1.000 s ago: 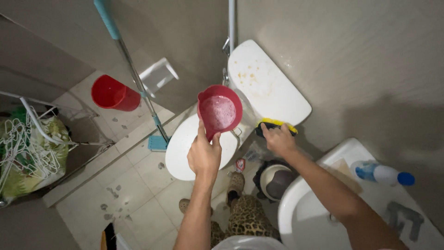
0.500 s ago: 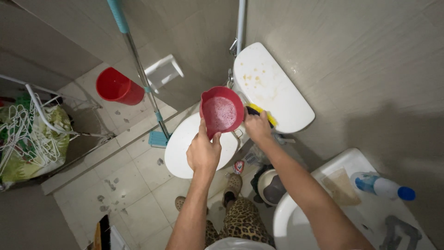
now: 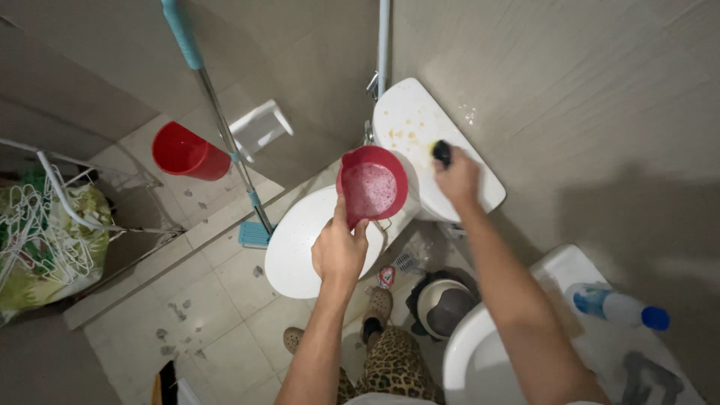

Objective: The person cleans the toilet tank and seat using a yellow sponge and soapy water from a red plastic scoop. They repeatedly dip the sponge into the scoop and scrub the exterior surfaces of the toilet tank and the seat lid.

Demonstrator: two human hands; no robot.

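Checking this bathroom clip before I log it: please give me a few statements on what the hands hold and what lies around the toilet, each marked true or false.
1. The left hand holds a red scoop above the closed toilet lid. True.
2. The right hand rests on the sink. False: it presses a dark and yellow scrubber on the white tank lid.
3. A red bucket stands on the floor, left of the mop handle. True.
4. The tank lid is spotless. False: it shows yellowish stains.
5. A spray bottle with a blue cap lies by the sink. True.
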